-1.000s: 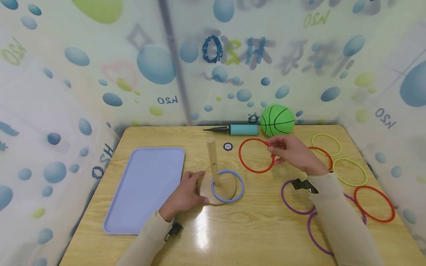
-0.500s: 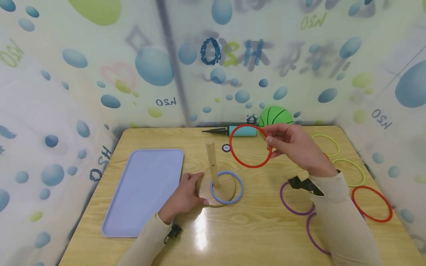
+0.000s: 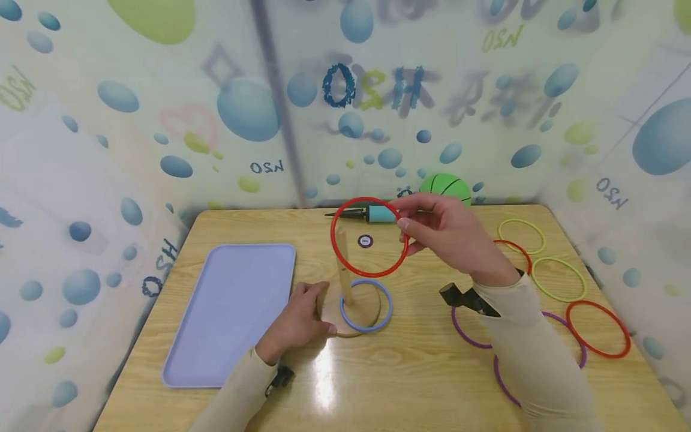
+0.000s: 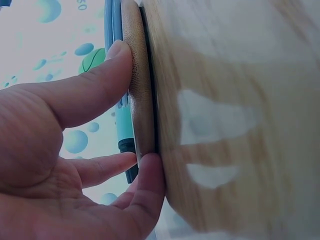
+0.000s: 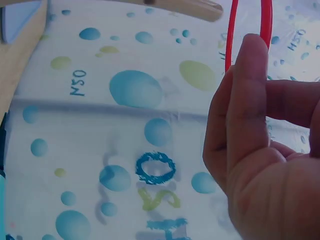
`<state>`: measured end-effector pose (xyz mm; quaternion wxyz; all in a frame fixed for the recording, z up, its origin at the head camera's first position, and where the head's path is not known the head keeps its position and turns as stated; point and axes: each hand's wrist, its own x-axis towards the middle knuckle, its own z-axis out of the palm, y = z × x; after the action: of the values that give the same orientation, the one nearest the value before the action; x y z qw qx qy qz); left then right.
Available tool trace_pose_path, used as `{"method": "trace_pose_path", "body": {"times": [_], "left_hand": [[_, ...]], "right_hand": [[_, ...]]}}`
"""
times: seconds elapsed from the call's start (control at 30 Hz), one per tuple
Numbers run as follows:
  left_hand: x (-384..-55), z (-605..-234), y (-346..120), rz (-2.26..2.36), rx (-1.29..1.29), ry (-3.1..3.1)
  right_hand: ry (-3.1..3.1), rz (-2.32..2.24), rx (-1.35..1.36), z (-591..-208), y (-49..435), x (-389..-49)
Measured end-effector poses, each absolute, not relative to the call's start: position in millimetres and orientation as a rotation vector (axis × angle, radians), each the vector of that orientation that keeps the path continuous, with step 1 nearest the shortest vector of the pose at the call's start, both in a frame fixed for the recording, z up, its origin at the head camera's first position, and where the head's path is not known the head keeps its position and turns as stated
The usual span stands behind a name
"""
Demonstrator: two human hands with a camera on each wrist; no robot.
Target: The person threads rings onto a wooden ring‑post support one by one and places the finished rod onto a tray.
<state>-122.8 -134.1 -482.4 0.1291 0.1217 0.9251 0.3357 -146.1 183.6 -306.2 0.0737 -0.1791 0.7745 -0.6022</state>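
My left hand (image 3: pixel 297 318) holds the round wooden base (image 3: pixel 364 303) of a ring-toss stand by its left edge. In the left wrist view, the thumb (image 4: pixel 92 90) and fingers lie against the rim of the base (image 4: pixel 142 110). A wooden post (image 3: pixel 345 282) rises from this base, and a blue ring (image 3: pixel 390 312) lies low around it. My right hand (image 3: pixel 445 234) pinches a red ring (image 3: pixel 369 275) at its right side, raised above the table. That ring overlaps the top of the post in the head view. The post's tip (image 5: pixel 210 11) shows near the ring in the right wrist view.
A lavender tray (image 3: pixel 232 306) lies left of the stand. Purple, red and yellow rings (image 3: pixel 558 279) lie on the right, partly behind my right arm. At the back are a pump (image 3: pixel 380 214), a green ball (image 3: pixel 445 185) and a small round chip (image 3: pixel 365 241).
My right hand has lifted the red ring and carried it left until it overlaps the post's top. My left hand stays at the base.
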Motion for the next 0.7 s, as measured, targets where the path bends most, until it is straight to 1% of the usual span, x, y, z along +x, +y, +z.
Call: {"method": "trace_pose_path", "body": {"times": [0.33, 0.7], "left_hand": [[-123, -480, -133, 0.961, 0.373, 2.696], [-125, -479, -130, 0.968, 0.365, 2.695]], "right_hand": [[2.244, -1.805, -0.548, -337, 164, -155], [2.135, -1.800, -0.390, -383, 161, -161]]}}
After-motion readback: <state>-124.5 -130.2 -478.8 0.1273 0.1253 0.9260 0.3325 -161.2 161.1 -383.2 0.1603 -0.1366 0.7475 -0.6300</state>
